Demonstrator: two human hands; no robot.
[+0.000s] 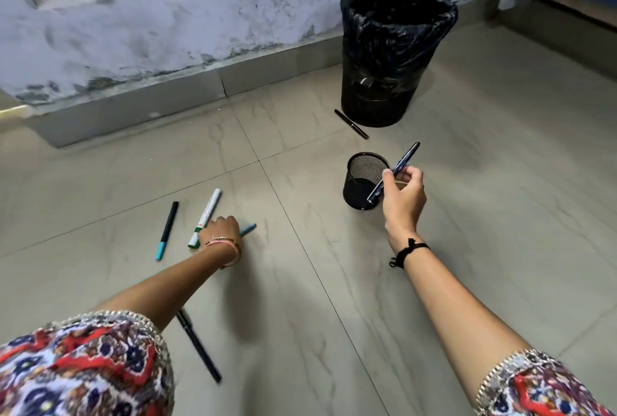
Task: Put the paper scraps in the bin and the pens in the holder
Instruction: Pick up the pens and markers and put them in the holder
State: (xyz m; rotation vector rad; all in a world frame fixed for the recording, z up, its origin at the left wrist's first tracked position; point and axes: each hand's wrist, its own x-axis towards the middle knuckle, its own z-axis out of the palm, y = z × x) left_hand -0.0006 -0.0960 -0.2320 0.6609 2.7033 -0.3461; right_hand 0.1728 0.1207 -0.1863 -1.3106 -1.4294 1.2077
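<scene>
Risk was at the mesh holder (364, 181): my right hand (402, 196) pinched a blue pen (394, 171) slanted over its rim — a knock could tip it. My left hand (222, 227) closed on a teal pen (248, 229) on the floor; whether it truly gripped, I could not tell.

This looks like a plain room in a home, seen down at floor level. The floor (467, 155) is laid in large pale grey tiles with faint veining, and a matching tile skirting (133, 111) runs along the wall (133, 34), whose whitewash is flaking and stained dark with damp near the bottom. A black bin (390, 58) lined with a plastic bag stands by the wall (an ordinary household sort). A doorway step (567, 4) shows at the far right.
</scene>
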